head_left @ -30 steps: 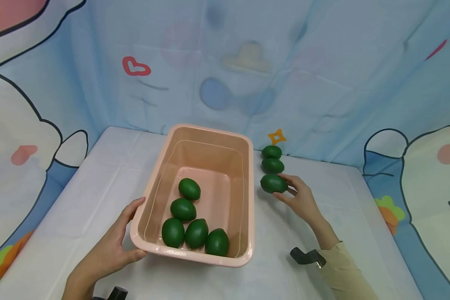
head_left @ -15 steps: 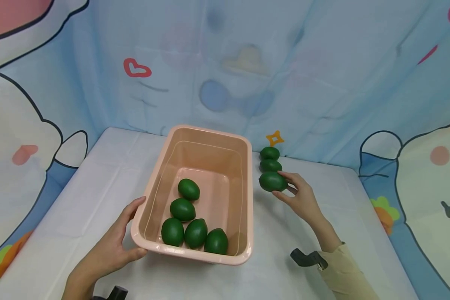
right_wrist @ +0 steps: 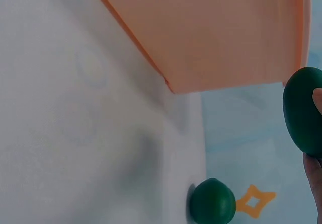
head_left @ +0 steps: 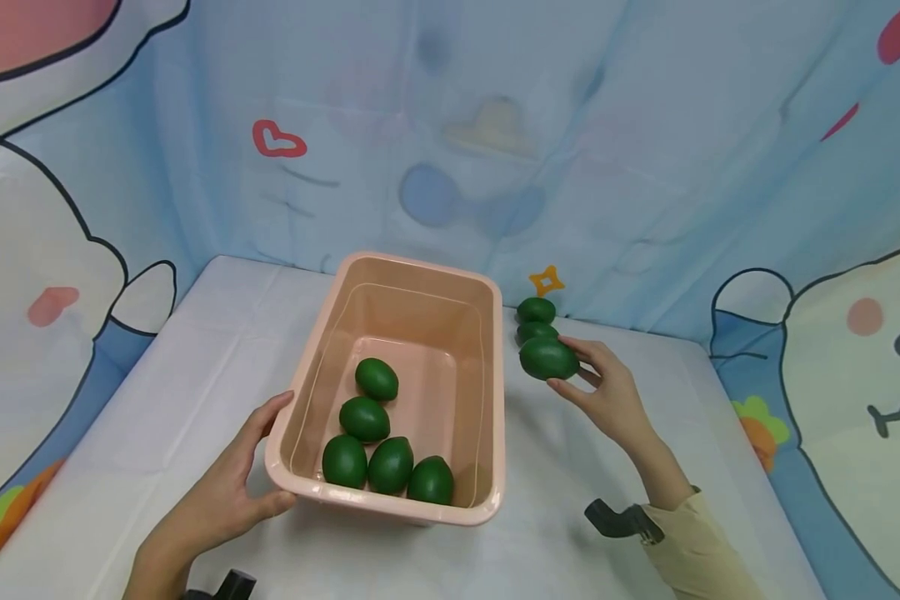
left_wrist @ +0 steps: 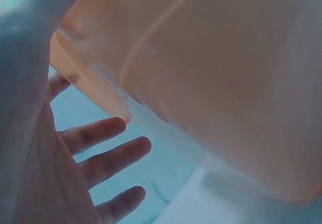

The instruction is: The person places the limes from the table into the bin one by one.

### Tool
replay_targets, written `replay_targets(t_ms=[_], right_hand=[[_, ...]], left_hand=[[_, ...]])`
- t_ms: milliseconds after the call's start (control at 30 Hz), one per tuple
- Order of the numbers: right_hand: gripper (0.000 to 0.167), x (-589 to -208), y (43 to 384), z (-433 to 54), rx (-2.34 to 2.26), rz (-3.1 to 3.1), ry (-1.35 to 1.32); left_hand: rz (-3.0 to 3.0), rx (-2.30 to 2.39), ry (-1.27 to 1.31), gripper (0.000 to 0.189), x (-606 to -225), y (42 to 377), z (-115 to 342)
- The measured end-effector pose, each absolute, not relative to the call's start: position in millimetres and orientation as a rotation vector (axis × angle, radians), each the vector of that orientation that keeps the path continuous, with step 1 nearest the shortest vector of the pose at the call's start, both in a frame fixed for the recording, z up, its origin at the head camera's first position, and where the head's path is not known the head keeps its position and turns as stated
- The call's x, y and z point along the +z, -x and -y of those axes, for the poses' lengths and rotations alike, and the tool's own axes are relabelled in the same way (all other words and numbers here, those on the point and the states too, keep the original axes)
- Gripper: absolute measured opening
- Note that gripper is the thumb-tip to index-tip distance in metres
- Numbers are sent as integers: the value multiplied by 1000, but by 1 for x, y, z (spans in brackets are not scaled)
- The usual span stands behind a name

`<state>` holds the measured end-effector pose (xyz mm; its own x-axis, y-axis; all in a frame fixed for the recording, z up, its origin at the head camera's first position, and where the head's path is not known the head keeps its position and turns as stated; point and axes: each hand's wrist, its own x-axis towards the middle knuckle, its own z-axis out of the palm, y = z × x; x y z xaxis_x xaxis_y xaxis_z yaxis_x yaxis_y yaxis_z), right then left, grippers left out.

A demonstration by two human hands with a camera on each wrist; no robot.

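Closest to me, the left hand (head_left: 228, 487) touches a pink, box-shaped plastic tub (head_left: 431, 304) with loose, spread fingers. Five dark green, egg-shaped fruits (head_left: 364, 419) lie inside. Farther off, the right hand (head_left: 609, 396) pinches another green fruit (head_left: 549, 358) above the white desk (head_left: 705, 433), two more green fruits (head_left: 536, 311) behind it.

Left grip (left_wrist: 43, 143) spread; tub (left_wrist: 216, 68) alongside
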<state>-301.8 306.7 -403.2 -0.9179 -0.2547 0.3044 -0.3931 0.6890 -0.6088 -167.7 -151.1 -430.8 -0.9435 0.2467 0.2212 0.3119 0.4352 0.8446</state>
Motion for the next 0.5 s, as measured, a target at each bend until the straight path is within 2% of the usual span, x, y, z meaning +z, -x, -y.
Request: replay_targets(t_ms=[500], right_hand=[[64, -383, 297, -297, 1029, 2646, -577]], left_hand=[[2600, -1544, 536, 95, -428, 168, 152]])
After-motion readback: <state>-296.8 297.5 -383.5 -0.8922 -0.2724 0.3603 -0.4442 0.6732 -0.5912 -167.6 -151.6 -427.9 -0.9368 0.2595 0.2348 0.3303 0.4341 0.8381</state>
